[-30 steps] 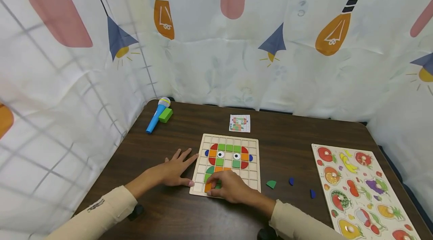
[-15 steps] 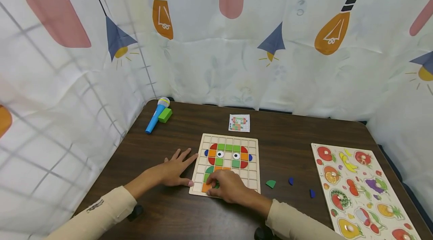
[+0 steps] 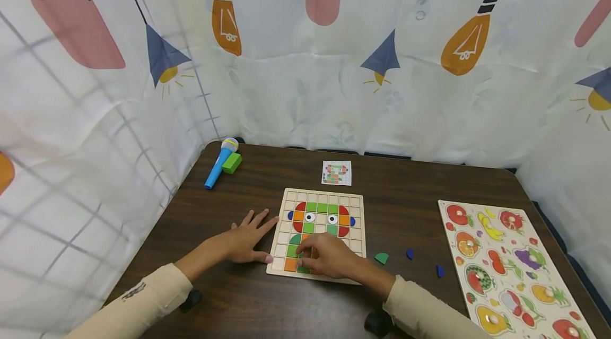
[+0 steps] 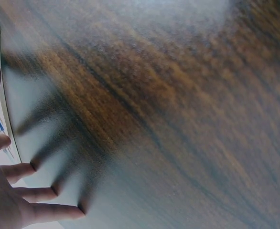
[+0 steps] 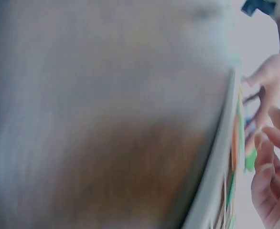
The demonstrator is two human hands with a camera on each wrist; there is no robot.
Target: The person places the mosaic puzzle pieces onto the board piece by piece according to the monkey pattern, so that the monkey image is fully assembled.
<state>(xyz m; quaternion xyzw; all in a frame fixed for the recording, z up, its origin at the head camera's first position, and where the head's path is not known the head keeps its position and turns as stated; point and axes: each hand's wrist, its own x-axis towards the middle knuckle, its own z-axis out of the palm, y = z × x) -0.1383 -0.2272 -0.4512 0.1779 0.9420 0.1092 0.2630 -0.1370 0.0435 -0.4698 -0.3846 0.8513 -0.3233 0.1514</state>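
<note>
A light wooden grid board (image 3: 354, 270) lies on the table, bearing a figure of coloured pieces: red curved corners, green squares, white-and-black eye tiles. My right hand (image 3: 329, 257) is over its lower middle, fingers bent and thumb near the index finger; no piece shows between them. An orange square (image 3: 290, 264) sits in the bottom row, just left of the thumb tip. Part of the lower figure is hidden under this hand. My left hand (image 3: 248, 239) lies with spread fingers at the board's left edge, fingertips and thumb right at the rim.
A small picture card (image 3: 336, 173) lies behind the board. Right of it are a green quarter piece (image 3: 381, 258) and blue half-rounds (image 3: 409, 254). A fruit puzzle board (image 3: 520, 267) occupies the right side. A toy microphone (image 3: 220, 164) and green block (image 3: 232, 163) lie back left.
My right hand has moved slightly right, away from the orange square, which now lies flat in the board's bottom row. The left hand has stayed at the edge.
</note>
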